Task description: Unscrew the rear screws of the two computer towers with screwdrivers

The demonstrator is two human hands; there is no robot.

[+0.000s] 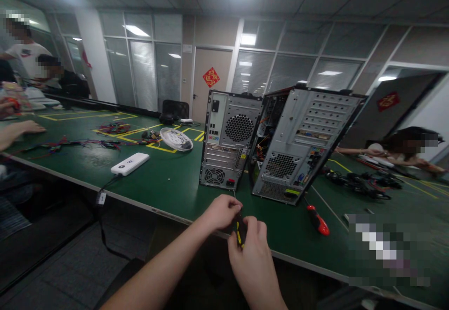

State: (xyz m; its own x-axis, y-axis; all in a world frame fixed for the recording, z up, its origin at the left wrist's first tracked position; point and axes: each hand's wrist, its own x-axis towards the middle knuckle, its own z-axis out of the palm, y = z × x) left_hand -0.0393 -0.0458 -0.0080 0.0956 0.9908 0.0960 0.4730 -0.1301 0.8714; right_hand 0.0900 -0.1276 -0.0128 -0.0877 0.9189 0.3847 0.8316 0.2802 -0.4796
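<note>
My right hand (254, 254) is closed around the black-and-yellow handle of a screwdriver (240, 234) at the table's front edge. Just above it, my left hand (222, 212) is pinched at the tool's upper end; the fingertips hide most of its thin shaft. Right behind my hands stands a computer tower (219, 155), upright with its rear panel facing me. To its right is a second, larger tower (291, 151) with its left side uncovered and wires showing inside. A red-and-black screwdriver (318, 220) lies to the right of that tower.
A white power bank (129, 164) with a cable lies on the green table (175, 188) at left. Behind it are coloured wires (70, 145) and a white round tray (176, 139). Black cables (365, 183) lie at right. Other people sit at both sides.
</note>
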